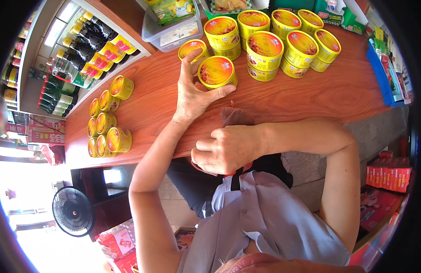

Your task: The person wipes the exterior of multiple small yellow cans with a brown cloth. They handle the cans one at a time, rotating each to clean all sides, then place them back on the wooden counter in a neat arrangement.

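Observation:
My left hand [194, 98] is wrapped round a yellow tin can [217, 73] with a red-and-yellow lid, its thumb on the near side. The can is upright at the middle of the wooden counter [306, 98]. Just behind it, another yellow can [192, 49] is partly hidden by my fingers. My right hand [231, 149] is closed in a loose fist at the counter's near edge, gripping a brown cloth [237, 117]. One part of the cloth lies on the counter beyond the hand; another hangs below it.
Several stacked yellow cans [265, 50] stand at the back right, and a group of single cans [107, 123] at the left. A clear plastic tub [171, 34] sits at the back. Shelved bottles [94, 45] line the left; a blue tray [381, 73] edges the right.

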Motion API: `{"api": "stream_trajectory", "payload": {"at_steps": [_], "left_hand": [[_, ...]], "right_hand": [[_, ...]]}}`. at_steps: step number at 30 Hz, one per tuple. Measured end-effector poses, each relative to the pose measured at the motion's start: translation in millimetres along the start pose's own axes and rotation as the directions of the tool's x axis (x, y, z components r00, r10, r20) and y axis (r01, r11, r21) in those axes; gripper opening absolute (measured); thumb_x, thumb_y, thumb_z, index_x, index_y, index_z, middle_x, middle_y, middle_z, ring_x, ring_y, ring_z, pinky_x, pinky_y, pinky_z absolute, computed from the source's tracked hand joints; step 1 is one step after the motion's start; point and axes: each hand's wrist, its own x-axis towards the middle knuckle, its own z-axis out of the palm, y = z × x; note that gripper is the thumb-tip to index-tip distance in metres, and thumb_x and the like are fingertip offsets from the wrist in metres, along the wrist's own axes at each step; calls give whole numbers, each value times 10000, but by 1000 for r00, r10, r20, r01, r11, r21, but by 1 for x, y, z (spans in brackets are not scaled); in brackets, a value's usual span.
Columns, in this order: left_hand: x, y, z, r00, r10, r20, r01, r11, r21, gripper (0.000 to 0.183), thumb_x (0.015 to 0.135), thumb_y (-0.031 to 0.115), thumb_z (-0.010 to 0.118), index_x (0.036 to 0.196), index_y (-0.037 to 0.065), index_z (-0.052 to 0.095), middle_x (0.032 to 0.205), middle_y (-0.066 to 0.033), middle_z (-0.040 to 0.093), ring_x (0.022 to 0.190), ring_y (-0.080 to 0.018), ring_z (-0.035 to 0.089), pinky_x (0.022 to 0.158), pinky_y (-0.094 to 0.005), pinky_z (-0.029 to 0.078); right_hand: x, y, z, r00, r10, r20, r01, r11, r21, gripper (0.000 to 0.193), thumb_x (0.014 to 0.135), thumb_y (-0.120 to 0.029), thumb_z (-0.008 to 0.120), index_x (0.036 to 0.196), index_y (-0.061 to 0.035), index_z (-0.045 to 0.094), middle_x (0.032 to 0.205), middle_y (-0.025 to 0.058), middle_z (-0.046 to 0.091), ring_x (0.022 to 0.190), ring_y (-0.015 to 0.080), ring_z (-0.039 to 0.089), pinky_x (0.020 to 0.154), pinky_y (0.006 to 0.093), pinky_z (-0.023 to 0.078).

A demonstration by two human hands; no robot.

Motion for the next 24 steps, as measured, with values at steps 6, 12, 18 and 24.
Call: {"api": "stream_trajectory", "payload": {"at_steps": [6, 12, 18, 24], "left_hand": [[-1, -17, 12, 998, -41, -39, 43, 997, 60, 1088, 643, 228, 1006, 1479, 47, 334, 1292, -191, 625, 1192, -259, 632, 1042, -401, 521], [-2, -8, 4, 992, 130, -2, -122, 936, 331, 1151, 706, 361, 967, 1557, 66, 252, 1421, -198, 565, 1277, -311, 597, 1028, -458, 513], [-43, 62, -71, 933, 347, -100, -100, 515, 852, 527, 761, 269, 884, 1178, 32, 666, 1067, -137, 672, 1015, -333, 617, 948, -455, 469], [-140, 45, -160, 759, 360, -542, 563, 55, 825, 880, 758, 472, 872, 1422, 22, 510, 1220, -160, 659, 1206, -383, 538, 1074, -503, 391]], "right_hand": [[1, 13, -2, 998, 16, -68, -15, 1000, 11, 144, 756, -186, 696, 833, -65, 707, 877, 37, 602, 758, 163, 592, 520, 263, 542], [-1, 17, -2, 1000, -11, -16, 11, 1000, 8, 113, 790, -180, 689, 857, -90, 694, 974, 35, 630, 865, 154, 607, 546, 272, 548], [-9, 32, -8, 998, 53, 43, -53, 999, -2, 282, 811, -159, 674, 1066, -44, 707, 1026, 83, 626, 822, 178, 619, 588, 298, 566], [-7, 32, -5, 999, 46, 21, -47, 999, 17, 264, 825, -155, 664, 1059, -39, 701, 1045, 94, 618, 826, 192, 630, 586, 305, 564]]}}
